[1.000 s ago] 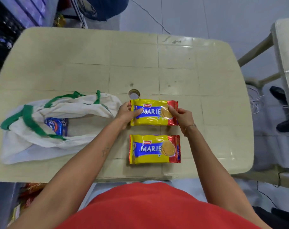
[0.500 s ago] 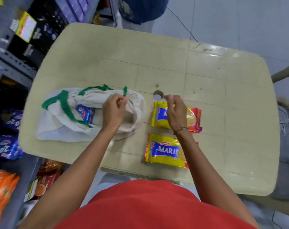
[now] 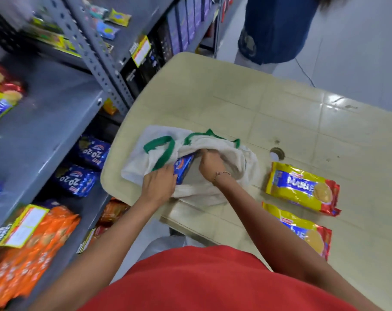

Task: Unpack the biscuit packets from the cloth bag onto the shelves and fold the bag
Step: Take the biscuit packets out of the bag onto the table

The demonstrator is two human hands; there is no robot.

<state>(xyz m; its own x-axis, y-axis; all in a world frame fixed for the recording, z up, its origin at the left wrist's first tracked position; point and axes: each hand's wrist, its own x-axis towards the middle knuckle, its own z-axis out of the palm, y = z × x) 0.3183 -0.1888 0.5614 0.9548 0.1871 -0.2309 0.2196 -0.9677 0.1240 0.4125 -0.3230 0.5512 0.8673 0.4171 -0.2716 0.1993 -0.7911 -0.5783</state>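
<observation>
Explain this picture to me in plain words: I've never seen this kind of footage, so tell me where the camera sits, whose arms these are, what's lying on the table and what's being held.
There is no machine here. The camera is worn on a person's head and looks down, so the two arms reaching out from the bottom are that person's own, above a red top.

On the beige table lies a white cloth bag with green handles. The left hand grips the bag's edge and touches a blue biscuit packet that shows in the bag's mouth. The right hand is curled inside the opening; what it holds, if anything, is hidden.

To the right lie two yellow Marie packets, one farther and one nearer, both on the table and held by nobody.

On the left stand grey shelves stocked with blue, orange and yellow packets.
</observation>
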